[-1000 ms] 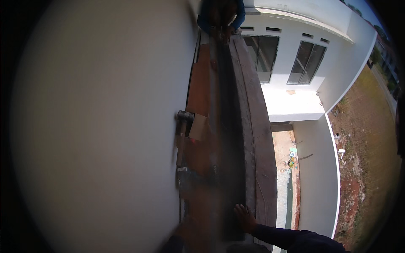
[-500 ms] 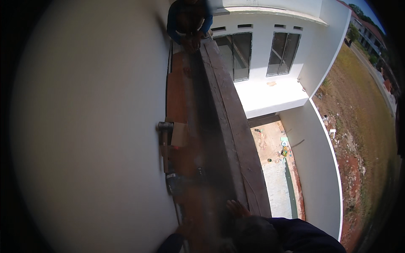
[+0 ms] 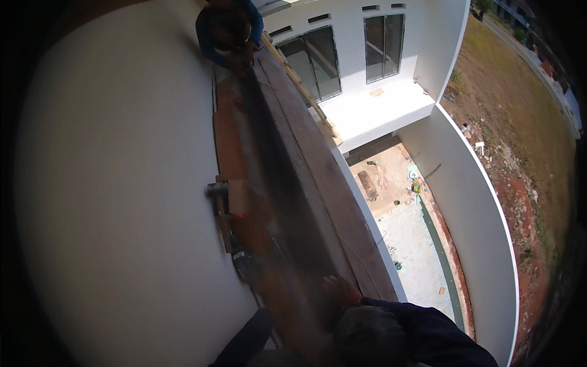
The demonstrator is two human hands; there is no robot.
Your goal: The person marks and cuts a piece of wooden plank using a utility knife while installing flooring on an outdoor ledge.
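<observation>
High up beside a white wall (image 3: 122, 202), looking down along a long wooden plank (image 3: 306, 159) running from near to far, with a paved yard (image 3: 416, 244) deep below on the right.

Right hand (image 3: 339, 290) laid flat on the near end of the plank, fingers stretched toward the far side, closed around nothing as far as can be seen; picture somewhat blurred there. Left hand not in the picture, so impossible to tell its state. At the far end, another person (image 3: 229, 30) bent over the same plank with both hands on it.

Left of the plank, on a narrow brown surface (image 3: 229, 140) against the wall: a hammer (image 3: 215, 189), touching a small wooden block (image 3: 237, 197), and nearer a dark tool (image 3: 244, 264), too blurred to name.

Possible troubles from here:
- Sliding of the plank to the right, over the edge, if pushed or lifted unevenly from the two ends; only a flat palm on it at the near end, no real grip.
- Knocking the hammer or the block off the narrow surface with a sleeve or a knee, then falling into the yard.
- Losing balance when leaning out to the right, with so much open drop there.
</observation>
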